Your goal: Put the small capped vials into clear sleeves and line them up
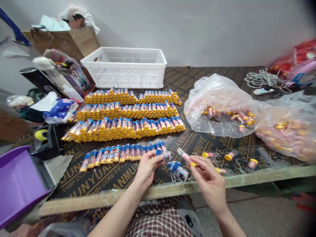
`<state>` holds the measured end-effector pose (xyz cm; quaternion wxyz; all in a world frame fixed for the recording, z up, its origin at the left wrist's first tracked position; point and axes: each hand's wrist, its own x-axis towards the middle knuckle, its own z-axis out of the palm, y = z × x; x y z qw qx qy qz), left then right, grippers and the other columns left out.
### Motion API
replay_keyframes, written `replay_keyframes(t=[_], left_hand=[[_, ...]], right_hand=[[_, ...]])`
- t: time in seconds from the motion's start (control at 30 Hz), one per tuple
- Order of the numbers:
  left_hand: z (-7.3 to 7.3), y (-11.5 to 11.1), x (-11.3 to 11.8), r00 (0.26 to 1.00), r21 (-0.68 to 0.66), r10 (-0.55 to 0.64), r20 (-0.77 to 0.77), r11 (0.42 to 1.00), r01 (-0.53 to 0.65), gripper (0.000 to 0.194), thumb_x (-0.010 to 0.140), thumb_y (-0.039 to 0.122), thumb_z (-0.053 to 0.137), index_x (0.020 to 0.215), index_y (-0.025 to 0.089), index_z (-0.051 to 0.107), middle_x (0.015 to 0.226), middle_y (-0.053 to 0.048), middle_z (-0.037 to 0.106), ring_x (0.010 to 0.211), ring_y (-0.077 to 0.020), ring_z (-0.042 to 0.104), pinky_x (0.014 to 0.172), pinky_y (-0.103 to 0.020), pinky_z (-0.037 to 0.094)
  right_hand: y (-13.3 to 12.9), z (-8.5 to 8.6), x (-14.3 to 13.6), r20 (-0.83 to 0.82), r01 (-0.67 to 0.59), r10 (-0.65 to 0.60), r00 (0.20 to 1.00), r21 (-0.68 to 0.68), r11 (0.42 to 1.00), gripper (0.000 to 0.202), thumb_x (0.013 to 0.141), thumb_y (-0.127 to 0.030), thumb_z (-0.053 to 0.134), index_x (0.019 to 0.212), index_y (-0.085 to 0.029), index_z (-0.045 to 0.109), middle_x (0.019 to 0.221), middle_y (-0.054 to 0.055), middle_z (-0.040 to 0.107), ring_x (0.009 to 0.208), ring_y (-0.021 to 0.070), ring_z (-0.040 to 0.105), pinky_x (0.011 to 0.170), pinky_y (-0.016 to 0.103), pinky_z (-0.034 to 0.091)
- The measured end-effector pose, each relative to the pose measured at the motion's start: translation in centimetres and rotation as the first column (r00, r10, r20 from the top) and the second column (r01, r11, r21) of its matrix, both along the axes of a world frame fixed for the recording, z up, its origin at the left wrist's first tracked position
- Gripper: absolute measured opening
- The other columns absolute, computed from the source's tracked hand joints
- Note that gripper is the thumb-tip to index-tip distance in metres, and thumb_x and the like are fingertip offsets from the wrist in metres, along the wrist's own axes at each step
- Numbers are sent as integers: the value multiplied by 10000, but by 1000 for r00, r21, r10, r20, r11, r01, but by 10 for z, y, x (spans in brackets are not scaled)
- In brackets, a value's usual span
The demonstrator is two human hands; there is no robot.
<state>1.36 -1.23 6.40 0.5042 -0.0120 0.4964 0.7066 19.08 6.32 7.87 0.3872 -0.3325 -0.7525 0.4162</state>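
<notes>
Between thumb and fingers, my left hand (148, 166) pinches a small clear plastic sleeve (163, 154) printed in blue. My right hand (208, 174) grips a clear tube (184, 156) with pink contents by its yellow cap, the tube pointing up and left toward the sleeve but apart from it. Below and between both hands lies a small pile of flat blue-and-clear sleeves (178, 171). A front row of labelled tubes (112, 154) runs left from my left hand. Several unlabelled yellow-capped tubes (230, 154) lie loose right of my right hand.
Behind are stacked rows of labelled tubes (123, 125) and a white plastic basket (125, 70). Plastic bags of tubes (219, 95) stand at right, near a white cable (264, 80) and pink fan (302, 72). At left are a tape dispenser (45, 141) and purple dustpan (22, 184).
</notes>
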Motion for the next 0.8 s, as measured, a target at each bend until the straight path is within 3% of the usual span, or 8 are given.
replay_keyframes(t=[0.13, 0.33, 0.63, 0.8], left_hand=[[0, 0, -7, 996, 15, 77, 52, 997, -78, 323, 442, 261, 877, 626, 111, 657, 652, -9, 679, 594, -88, 608, 601, -202, 523], [-2, -1, -9, 995, -19, 96, 14, 995, -96, 369, 457, 360, 872, 647, 92, 705, 638, -41, 693, 568, -97, 607, 585, -206, 519], [-2, -1, -8, 993, -37, 106, -42, 994, -107, 330, 472, 364, 862, 587, 110, 686, 587, -16, 662, 547, -89, 581, 570, -204, 494], [1, -2, -7, 988, 15, 104, -110, 995, -103, 299, 564, 360, 821, 639, 113, 669, 634, -4, 662, 590, -84, 586, 603, -196, 489]], right_hand=[[-9, -6, -2, 3, -17, 17, 1000, 20, 1000, 271, 857, -189, 572, 1101, -283, 640, 1124, 55, 612, 1035, 184, 589, 848, 316, 532], [-12, -10, -6, 45, -55, 49, 998, 145, 988, 336, 850, -132, 569, 1136, -296, 630, 1130, 43, 622, 1068, 185, 574, 923, 350, 488], [-17, -5, -11, 63, -99, 84, 994, 302, 948, 427, 832, -51, 555, 1194, -271, 603, 1141, 63, 616, 1069, 183, 582, 925, 336, 490], [-19, -7, -12, 118, -225, 204, 972, 213, 951, 402, 847, -89, 534, 1189, -287, 607, 1143, 67, 609, 1044, 190, 601, 907, 342, 509]])
